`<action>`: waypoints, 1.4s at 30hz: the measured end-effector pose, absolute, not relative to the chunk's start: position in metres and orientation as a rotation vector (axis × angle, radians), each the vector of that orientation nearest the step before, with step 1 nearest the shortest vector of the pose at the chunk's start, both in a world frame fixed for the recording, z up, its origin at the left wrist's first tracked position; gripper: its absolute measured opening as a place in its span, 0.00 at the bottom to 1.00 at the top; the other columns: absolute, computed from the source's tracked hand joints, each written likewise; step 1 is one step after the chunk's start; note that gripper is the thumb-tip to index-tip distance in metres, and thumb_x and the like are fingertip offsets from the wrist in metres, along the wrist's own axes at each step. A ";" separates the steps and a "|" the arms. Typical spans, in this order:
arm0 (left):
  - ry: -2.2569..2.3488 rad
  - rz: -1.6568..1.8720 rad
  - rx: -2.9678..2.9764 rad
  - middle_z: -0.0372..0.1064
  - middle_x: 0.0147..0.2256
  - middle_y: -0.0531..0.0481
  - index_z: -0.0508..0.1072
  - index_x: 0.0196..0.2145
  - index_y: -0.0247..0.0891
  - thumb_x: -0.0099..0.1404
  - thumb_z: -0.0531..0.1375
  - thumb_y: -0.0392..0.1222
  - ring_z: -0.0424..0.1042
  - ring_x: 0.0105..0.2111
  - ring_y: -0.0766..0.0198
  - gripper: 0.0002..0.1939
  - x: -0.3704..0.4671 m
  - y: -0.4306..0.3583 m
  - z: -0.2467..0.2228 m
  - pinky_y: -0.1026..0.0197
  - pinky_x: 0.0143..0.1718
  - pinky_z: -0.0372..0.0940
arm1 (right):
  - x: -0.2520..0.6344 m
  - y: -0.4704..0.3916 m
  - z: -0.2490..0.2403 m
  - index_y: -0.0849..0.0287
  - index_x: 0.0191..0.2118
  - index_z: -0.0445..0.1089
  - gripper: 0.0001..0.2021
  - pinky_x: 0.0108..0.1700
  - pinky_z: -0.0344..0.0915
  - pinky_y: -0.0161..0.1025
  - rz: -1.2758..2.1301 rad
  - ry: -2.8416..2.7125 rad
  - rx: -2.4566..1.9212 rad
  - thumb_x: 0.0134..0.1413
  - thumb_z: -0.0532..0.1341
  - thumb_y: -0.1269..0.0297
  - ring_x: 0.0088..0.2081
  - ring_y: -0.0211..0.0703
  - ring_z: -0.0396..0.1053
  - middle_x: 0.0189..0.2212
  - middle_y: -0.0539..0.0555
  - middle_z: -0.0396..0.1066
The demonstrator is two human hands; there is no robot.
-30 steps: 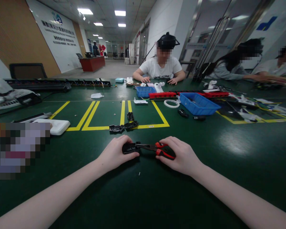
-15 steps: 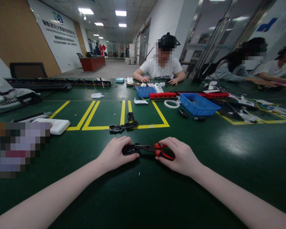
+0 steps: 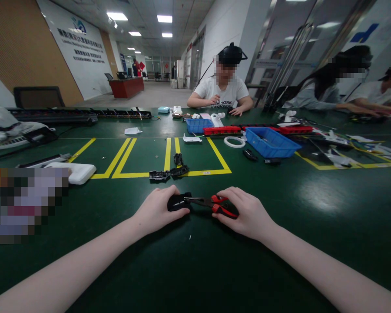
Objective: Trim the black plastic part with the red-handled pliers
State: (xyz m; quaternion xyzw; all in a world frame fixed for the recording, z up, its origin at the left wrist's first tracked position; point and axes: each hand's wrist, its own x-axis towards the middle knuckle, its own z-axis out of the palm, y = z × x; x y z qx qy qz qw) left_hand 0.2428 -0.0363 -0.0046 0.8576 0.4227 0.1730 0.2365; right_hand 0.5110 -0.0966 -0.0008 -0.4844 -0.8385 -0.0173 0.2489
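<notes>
Between thumb and fingers, my left hand (image 3: 159, 207) grips a small black plastic part (image 3: 178, 202) just above the green table (image 3: 195, 269). My right hand (image 3: 244, 213) is closed around the red and black handles of long-nose pliers (image 3: 224, 206). The pliers point left, and their tips meet the right end of the black part. Whether the jaws clamp it or only touch it, I cannot tell. Several black plastic pieces (image 3: 179, 171) lie on the yellow tape line beyond my hands. A tiny white sliver (image 3: 190, 237) rests on the table nearer to me.
A blue bin (image 3: 272, 145) stands to the right, with black pieces (image 3: 250, 155) and a white tape ring (image 3: 234, 142) beside it. Red strips (image 3: 222, 130) lie farther back. A white box (image 3: 81, 173) sits left. Across the table sits a person (image 3: 223, 89); others work at right.
The black part has turned in my left hand, so a smoother face shows. The pliers have barely moved. Across the table, the person has raised one hand.
</notes>
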 end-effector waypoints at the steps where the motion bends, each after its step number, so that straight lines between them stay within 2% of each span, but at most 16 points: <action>1: 1.162 0.484 2.346 0.73 0.39 0.47 0.69 0.40 0.40 0.61 0.62 0.56 0.71 0.39 0.52 0.18 0.242 -0.036 -0.006 0.53 0.35 0.65 | 0.511 -0.097 -0.001 0.58 0.46 0.67 0.17 0.37 0.71 0.45 -0.045 -2.284 -1.320 0.54 0.63 0.55 0.38 0.48 0.72 0.41 0.58 0.73; 7: 1.167 0.503 2.330 0.73 0.41 0.46 0.67 0.43 0.40 0.60 0.62 0.56 0.72 0.40 0.50 0.21 0.242 -0.036 -0.010 0.51 0.37 0.67 | 0.513 -0.097 -0.001 0.58 0.46 0.67 0.17 0.37 0.72 0.44 -0.049 -2.273 -1.328 0.53 0.64 0.55 0.39 0.48 0.72 0.41 0.58 0.73; 23: 1.092 0.541 2.270 0.72 0.42 0.46 0.63 0.46 0.41 0.61 0.62 0.50 0.73 0.39 0.53 0.19 0.241 -0.036 -0.010 0.52 0.37 0.68 | 0.512 -0.097 -0.002 0.57 0.46 0.67 0.17 0.37 0.72 0.44 -0.004 -2.274 -1.352 0.53 0.64 0.55 0.38 0.48 0.72 0.40 0.57 0.73; 42: 1.095 0.487 2.232 0.72 0.42 0.45 0.66 0.48 0.41 0.61 0.63 0.49 0.72 0.42 0.51 0.20 0.242 -0.035 -0.009 0.50 0.40 0.68 | 0.514 -0.096 -0.002 0.57 0.46 0.67 0.18 0.38 0.71 0.44 0.006 -2.256 -1.371 0.53 0.64 0.54 0.40 0.48 0.72 0.41 0.57 0.73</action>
